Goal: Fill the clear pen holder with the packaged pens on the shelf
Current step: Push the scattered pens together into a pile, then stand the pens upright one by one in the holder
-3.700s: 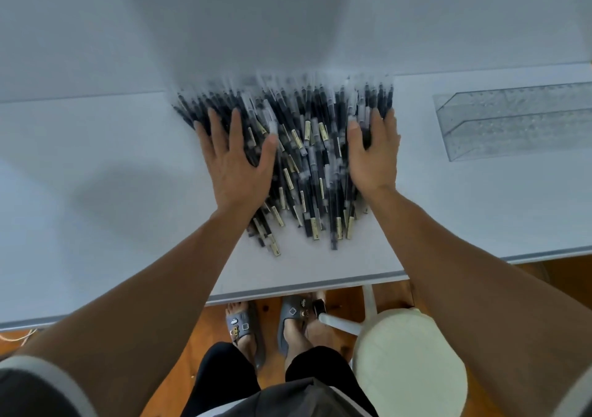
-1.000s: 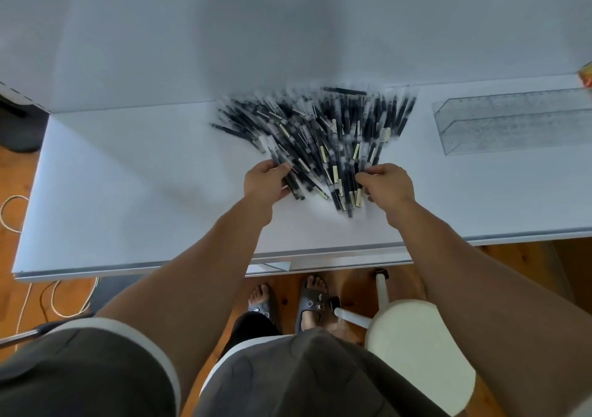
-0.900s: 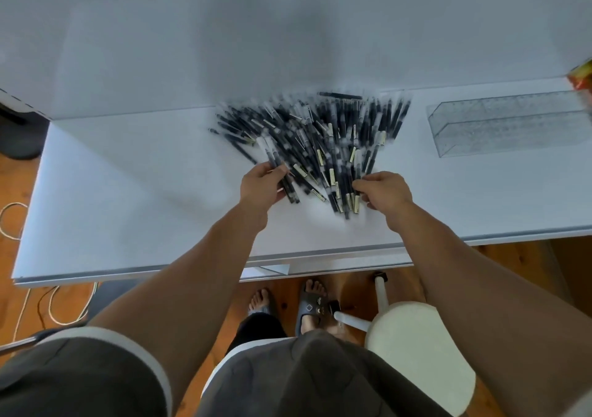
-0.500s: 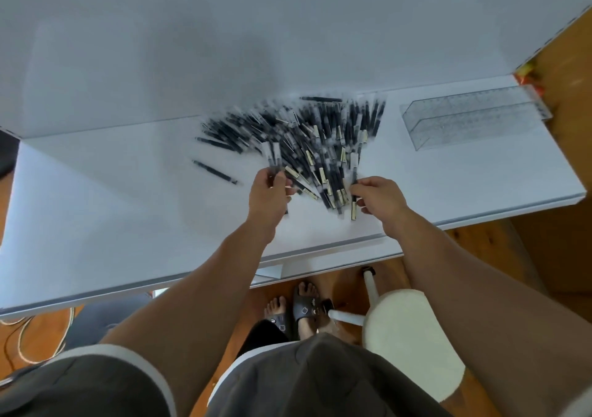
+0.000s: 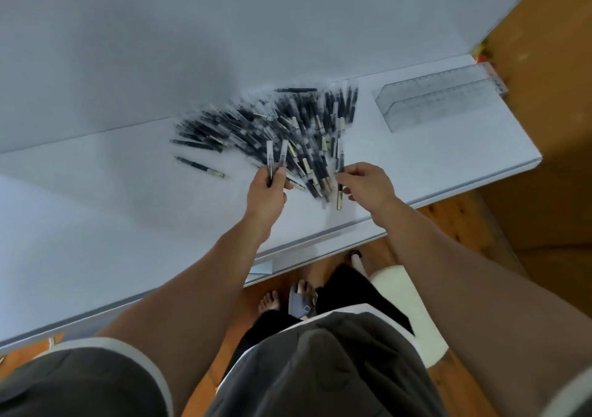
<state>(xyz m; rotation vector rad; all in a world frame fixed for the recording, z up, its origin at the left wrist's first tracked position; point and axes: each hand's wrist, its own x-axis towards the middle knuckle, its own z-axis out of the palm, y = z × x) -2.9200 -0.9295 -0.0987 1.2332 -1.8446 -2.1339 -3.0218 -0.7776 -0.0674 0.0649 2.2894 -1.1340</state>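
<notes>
"White shelf (image 5: 96, 208) against a pale wall (image 5: 224, 32), wood floor (image 5: 464, 218) past its edge. From the head view, what's on it?"

"Pens (image 5: 288, 122), a loose heap of dark ones in clear sleeves, about mid-shelf. A stray pen (image 5: 198, 167) lies apart, left of the heap. The holder (image 5: 439, 102) sits at the far right end, well apart from both my hands, and I see no dark pen inside it."

"And your hands?"

"My left hand (image 5: 266, 189) grips two pens (image 5: 275, 154) by their near ends, with the sleeves pointing away from me, at the heap's near-left edge. My right hand (image 5: 368, 183) has its fingers curled at the near-right edge, pinching a single pen (image 5: 340, 189). Blur keeps me from telling how firmly."

"Which step is that?"

"Gathering, I judge: picking a bunch out of the heap before any goes in. The filling itself looks not yet begun."

"What does the next move call for?"

"Either I pass the right hand's pen to the left to build the bunch, or I carry what I hold rightward to the holder. It is long and narrow and seems to have two rows, so the pens need lining up with a row and lowering in, not dropping. The sleeves look slippery, so a slack grip could lose one on the way."
</notes>
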